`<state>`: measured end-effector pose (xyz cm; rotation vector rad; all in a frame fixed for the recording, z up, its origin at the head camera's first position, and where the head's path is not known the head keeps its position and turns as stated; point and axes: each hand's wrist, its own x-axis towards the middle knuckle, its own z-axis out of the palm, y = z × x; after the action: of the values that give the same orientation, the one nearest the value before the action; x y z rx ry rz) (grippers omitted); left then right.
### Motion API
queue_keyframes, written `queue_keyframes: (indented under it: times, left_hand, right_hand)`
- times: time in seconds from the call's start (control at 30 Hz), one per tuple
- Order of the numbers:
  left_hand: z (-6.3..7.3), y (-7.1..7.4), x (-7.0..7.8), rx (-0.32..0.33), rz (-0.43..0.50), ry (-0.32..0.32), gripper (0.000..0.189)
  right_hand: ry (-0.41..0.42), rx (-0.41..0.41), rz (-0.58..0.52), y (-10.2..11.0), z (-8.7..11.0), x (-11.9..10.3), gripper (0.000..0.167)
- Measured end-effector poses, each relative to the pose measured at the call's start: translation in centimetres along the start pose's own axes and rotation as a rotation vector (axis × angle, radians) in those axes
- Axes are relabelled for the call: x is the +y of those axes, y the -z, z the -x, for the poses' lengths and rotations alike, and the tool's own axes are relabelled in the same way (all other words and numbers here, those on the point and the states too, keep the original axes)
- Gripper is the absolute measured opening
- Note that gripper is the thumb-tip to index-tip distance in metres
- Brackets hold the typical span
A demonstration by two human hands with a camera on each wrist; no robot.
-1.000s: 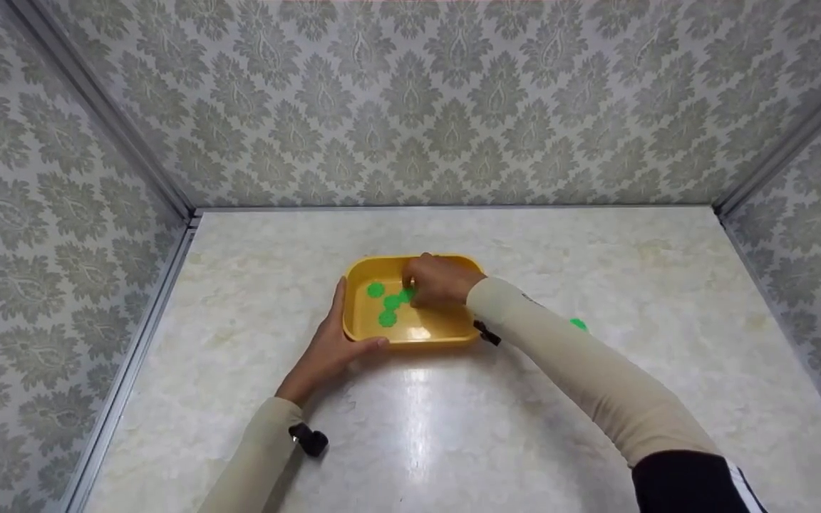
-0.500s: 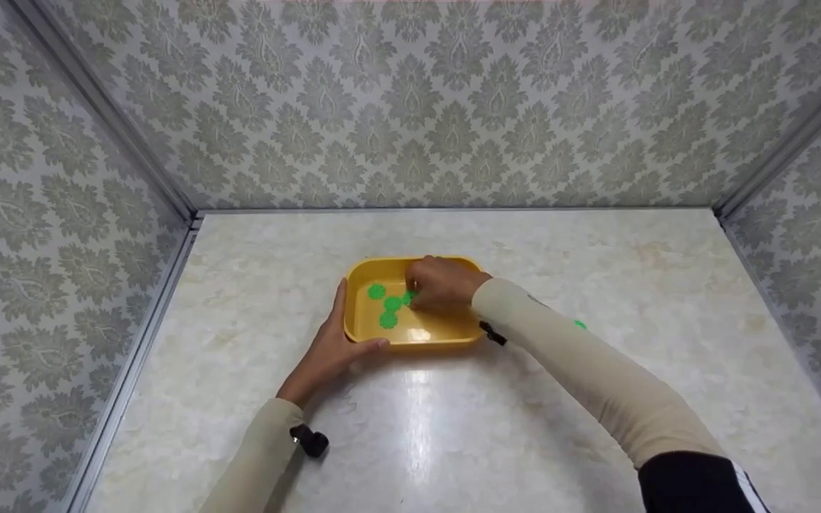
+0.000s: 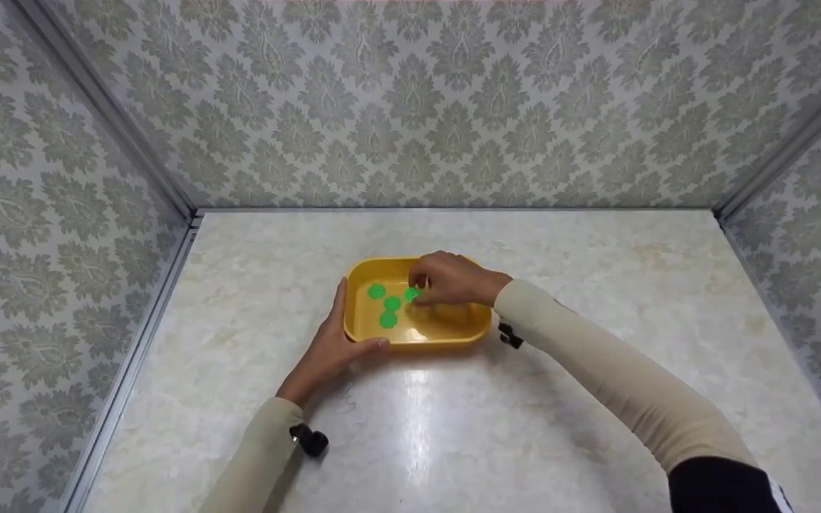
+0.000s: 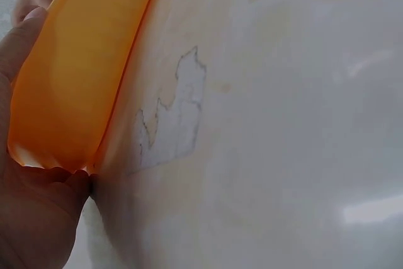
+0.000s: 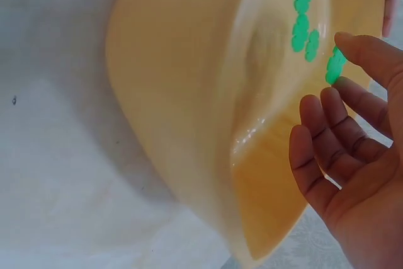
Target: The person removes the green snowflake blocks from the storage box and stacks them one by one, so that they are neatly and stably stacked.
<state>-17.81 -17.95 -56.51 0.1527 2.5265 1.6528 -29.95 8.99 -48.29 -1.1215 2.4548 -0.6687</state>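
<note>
A yellow plastic tray (image 3: 453,329) stands near the middle of the table. My left hand (image 3: 336,347) holds its left end, thumb at the front wall and fingers along the side; in the left wrist view that hand (image 4: 41,218) touches the orange-looking wall. Inside the tray, several green flower-shaped discs lie on the floor, among them a disc (image 3: 388,320) near the front. Over the tray is my right hand (image 3: 453,279), thumb and index finger pinching one green disc (image 5: 335,67) by its edges. The other fingers stay loosely bent in the right wrist view.
The pale marbled table (image 3: 596,249) surrounds the tray, with patterned walls (image 3: 410,128) at the back and both sides. My right forearm (image 3: 596,363) crosses the right part of the table.
My right hand has shifted slightly right and upward, and its disc now shows apart from the neighbouring one. A green disc on the table at right has become hidden by the forearm.
</note>
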Motion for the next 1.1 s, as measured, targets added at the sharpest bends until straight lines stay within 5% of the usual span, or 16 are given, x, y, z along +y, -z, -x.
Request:
queue_keyframes:
  times: [1.1]
  left_hand:
    - [0.0, 0.1, 0.2, -0.006, -0.012, 0.017, 0.138]
  right_hand:
    - [0.036, 0.168, -0.125, 1.8, 9.7, 1.2, 0.023]
